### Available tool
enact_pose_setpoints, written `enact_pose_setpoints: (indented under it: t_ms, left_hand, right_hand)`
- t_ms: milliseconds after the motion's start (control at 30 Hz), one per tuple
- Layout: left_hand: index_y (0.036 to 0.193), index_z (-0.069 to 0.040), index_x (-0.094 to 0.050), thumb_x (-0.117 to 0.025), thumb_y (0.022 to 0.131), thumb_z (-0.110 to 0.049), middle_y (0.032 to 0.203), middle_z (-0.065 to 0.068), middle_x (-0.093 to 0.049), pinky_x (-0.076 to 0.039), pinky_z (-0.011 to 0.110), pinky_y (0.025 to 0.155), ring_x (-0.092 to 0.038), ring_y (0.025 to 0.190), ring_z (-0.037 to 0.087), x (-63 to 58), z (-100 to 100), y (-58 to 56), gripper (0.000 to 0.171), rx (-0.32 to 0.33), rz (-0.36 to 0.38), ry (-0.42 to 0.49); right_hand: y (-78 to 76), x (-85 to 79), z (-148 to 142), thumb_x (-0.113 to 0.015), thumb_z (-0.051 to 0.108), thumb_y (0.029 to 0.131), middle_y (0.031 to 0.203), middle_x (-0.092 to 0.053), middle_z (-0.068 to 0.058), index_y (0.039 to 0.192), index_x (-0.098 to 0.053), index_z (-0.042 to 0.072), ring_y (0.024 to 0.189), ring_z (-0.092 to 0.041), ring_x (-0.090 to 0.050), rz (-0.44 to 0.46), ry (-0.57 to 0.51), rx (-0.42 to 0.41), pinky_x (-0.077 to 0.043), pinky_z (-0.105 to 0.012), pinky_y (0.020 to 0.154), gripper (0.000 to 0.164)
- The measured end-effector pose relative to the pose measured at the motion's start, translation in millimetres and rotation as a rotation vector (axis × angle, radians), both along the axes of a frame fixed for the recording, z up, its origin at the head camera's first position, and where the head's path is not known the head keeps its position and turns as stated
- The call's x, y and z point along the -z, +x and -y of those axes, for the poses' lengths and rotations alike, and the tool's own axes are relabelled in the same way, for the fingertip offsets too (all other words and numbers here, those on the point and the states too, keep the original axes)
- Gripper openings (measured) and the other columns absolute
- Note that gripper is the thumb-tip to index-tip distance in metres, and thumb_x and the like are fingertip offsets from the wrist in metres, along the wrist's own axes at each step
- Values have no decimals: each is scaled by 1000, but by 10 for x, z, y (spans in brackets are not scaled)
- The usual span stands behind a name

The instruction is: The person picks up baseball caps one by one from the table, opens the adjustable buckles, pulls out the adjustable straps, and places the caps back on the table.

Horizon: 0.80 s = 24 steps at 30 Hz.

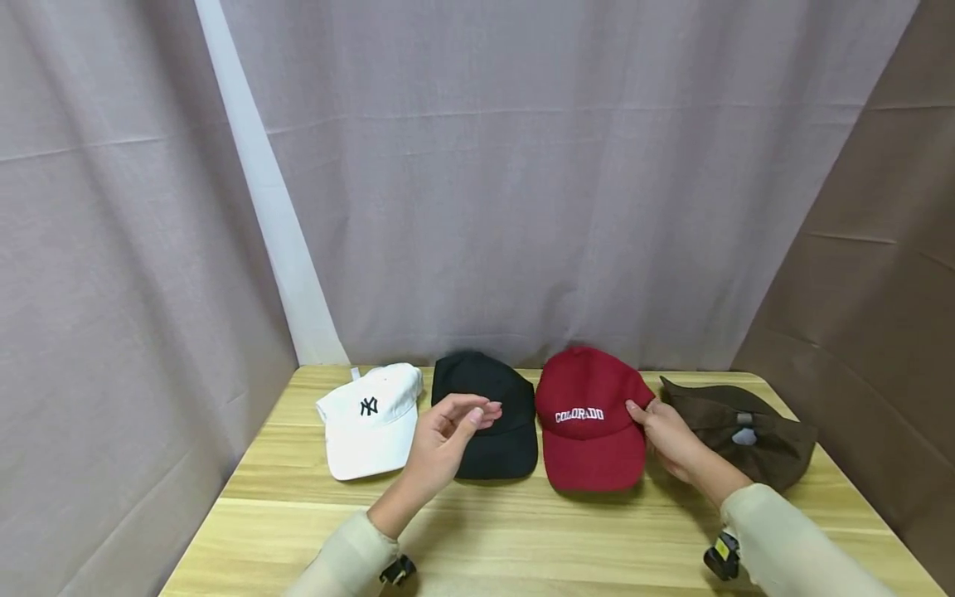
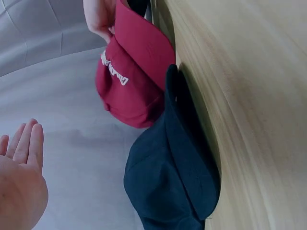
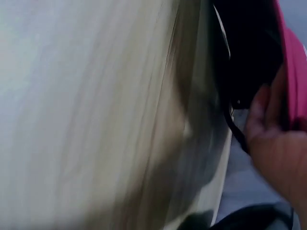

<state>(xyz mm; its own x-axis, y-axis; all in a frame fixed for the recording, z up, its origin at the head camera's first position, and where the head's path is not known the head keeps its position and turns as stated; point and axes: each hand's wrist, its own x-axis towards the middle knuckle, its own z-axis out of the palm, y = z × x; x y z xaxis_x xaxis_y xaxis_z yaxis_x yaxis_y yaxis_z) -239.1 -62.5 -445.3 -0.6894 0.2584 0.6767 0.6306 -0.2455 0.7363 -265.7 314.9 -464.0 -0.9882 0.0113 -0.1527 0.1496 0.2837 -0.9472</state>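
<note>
My right hand pinches the side edge of a red baseball cap lettered COLORADO, thumb on the outside. In the right wrist view the fingers reach inside the cap's dark hollow. Over the black baseball cap my left hand hovers with loosely bent fingers and holds nothing. The left wrist view shows that left hand apart from the black cap, with the red cap beyond it, gripped at its edge by the other hand.
A white baseball cap with an NY logo lies at the left of the wooden table. At the right lies a dark brown cap, partly behind my right hand. Grey curtains stand behind and beside the table.
</note>
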Motion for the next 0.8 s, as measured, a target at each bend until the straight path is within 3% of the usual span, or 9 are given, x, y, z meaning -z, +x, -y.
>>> enact_pose_setpoints:
  t_ms: [67,167,233,300,467,533,667,800]
  left_hand:
    - [121,14,-62,-53,108,3,119,41,-70,-64,33,95,-78,112,11,9,-2,5,19,-2,12,-2]
    - [121,14,-62,-53,109,2,119,40,-71,-64,34,95,-78,112,12,17,-2,14,20,-6,29,-3]
    - [121,14,-62,-52,109,2,118,39,-72,-64,37,95,-78,112,13,24,1,13,20,-10,22,-6]
    - [121,13,-63,-51,110,1,118,39,-72,-64,39,94,-78,112,14,26,7,13,20,-12,10,-7]
    - [120,12,-64,-51,110,1,117,38,-72,-64,43,93,-78,111,14,23,22,16,20,-16,-8,-5]
    - [120,11,-65,-51,110,1,117,38,-72,-64,43,94,-78,111,14,21,26,17,20,-12,-6,-7]
    - [119,11,-66,-51,110,1,117,37,-73,-64,43,94,-78,111,16,25,32,14,20,-9,-9,-14]
    - [117,10,-67,-51,110,1,117,36,-73,-64,44,94,-79,111,16,31,43,10,20,-15,-11,-17]
  right_hand:
    - [-17,11,29,-44,35,115,67,-47,4,78,-43,12,65,-12,-47,-4,102,61,-42,-27,64,44]
    - [5,5,106,-47,38,113,92,-68,-22,106,-57,-7,89,-31,-64,-33,267,149,-54,-38,81,47]
    - [40,6,162,-48,40,111,122,-67,-36,136,-48,-17,115,-47,-64,-46,370,178,-55,-50,99,62]
    - [84,14,218,-49,40,109,145,-54,-42,151,-32,-20,137,-54,-52,-71,438,179,-46,-61,114,75]
    - [182,64,376,-57,49,104,147,-47,-45,152,-32,-19,139,-64,-43,-231,671,188,-40,-73,114,88]
    - [222,66,448,-65,57,99,154,-38,-45,158,-29,-14,141,-66,-39,-283,763,158,-40,-77,112,100]
    - [282,59,570,-81,63,85,168,-14,-45,168,-18,-2,149,-68,-28,-293,871,-19,-41,-79,111,123]
    - [272,77,601,-87,57,81,167,-8,-49,168,-21,-1,147,-72,-29,-227,904,-154,-44,-75,110,123]
